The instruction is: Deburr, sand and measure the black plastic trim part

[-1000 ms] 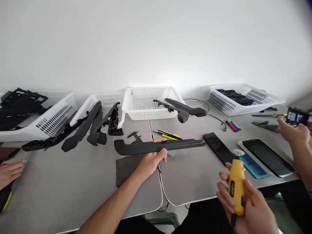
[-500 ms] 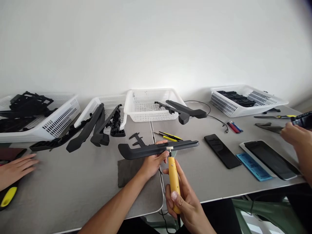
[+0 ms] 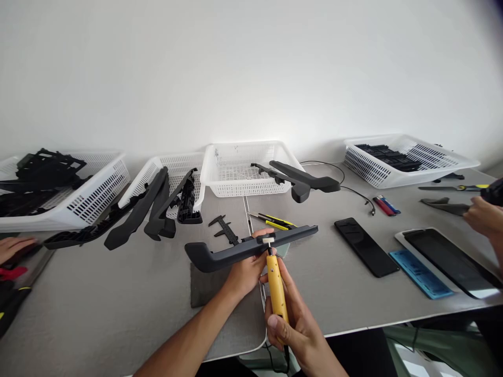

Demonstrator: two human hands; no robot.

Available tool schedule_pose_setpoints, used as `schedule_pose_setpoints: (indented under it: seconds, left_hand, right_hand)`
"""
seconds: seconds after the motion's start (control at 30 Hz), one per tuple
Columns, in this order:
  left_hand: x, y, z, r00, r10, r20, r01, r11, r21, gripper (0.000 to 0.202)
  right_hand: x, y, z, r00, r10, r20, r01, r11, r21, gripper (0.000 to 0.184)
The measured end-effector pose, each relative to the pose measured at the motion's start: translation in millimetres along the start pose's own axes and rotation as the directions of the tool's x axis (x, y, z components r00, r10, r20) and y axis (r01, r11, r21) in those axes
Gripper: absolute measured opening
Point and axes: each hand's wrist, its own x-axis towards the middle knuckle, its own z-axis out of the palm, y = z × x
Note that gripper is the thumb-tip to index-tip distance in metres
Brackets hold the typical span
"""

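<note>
My left hand (image 3: 244, 276) grips a long black plastic trim piece (image 3: 222, 256) from beneath, its bent end pointing left. In my right hand (image 3: 293, 327) is a yellow corded rotary tool (image 3: 276, 285), held upright. The tool's small pale polishing wheel (image 3: 268, 240) is at the middle of the trim piece and seems to touch it. Part of my left fingers is hidden behind the piece. Just behind lie a black caliper (image 3: 225, 229) and yellow-black utility knives (image 3: 275, 221). A dark flat pad (image 3: 206, 285) lies under my left forearm.
White baskets (image 3: 251, 188) line the wall, several holding black plastic parts. More trim pieces (image 3: 135, 214) lean over the rims. Phones (image 3: 365, 246), a blue tray (image 3: 420, 273) and lighters (image 3: 387, 206) lie to the right. Other people's hands work at left (image 3: 13, 248) and right (image 3: 485, 217).
The trim piece has tilted, its bent left end lower and nearer me. The tool has shifted slightly left with it. The person's hand at far left has drawn back toward the edge.
</note>
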Motion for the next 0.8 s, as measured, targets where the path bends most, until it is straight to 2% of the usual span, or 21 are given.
schedule_pose_setpoints:
  seconds: [0.37,0.53,0.8]
  left_hand:
    - [-5,6,1.0,1.000,-0.013,0.009,0.013,0.999,0.033,0.046]
    - [-5,7,1.4,0.996,-0.056,0.062,0.056,0.998,0.010,0.051]
    - [-4,7,0.0,0.996,-0.051,0.070,0.044,0.994,0.099,0.054]
  right_hand:
    - [0,-11,-1,0.999,0.034,-0.022,-0.036,0.997,-0.073,0.099]
    - [1,-12,-4,0.999,0.044,0.014,-0.042,0.992,-0.121,0.096]
    - [3,-6,-12,0.996,0.044,0.075,-0.038,0.996,-0.086,0.100]
